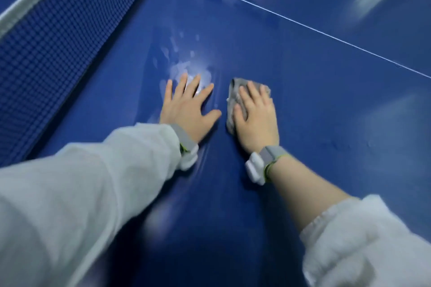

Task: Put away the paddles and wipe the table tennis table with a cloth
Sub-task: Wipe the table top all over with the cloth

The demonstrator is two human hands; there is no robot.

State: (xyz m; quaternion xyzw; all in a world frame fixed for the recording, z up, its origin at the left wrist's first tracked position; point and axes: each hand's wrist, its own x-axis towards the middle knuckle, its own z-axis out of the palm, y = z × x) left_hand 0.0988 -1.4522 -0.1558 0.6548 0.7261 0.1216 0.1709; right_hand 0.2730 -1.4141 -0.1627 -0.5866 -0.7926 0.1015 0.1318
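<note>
A grey cloth (235, 98), crumpled and a little blurred, lies flat on the blue table tennis table (326, 100), pinned under our right hand (255, 119). That hand is laid palm down on top of it, the fingers straight and slightly spread, pointing away from us toward the far part of the table. Nothing is pinched or curled around; the hand simply presses down. The cloth shows beyond the fingertips and along the thumb side of the hand, while its remainder is hidden beneath the palm.

Our left hand (186, 107) rests palm down on the bare table just beside the cloth, not touching it. Its fingers are straight and fanned wide, the thumb stretched out toward the right hand, holding nothing. Beyond its fingertips we see a pale, smeared patch (182, 63) on the glossy surface.

Both arms reach forward from the bottom of the view. The left arm is covered by a loose white sleeve (81, 193) down to the wrist. The right sleeve (363, 247) is pushed up, leaving the forearm bare. Each wrist carries a grey band with a white block attached (255, 168).

The dark blue net (58, 53), edged with a white tape along its top, runs diagonally across the upper left. A thin white line (303, 24) crosses the table on the upper right.
</note>
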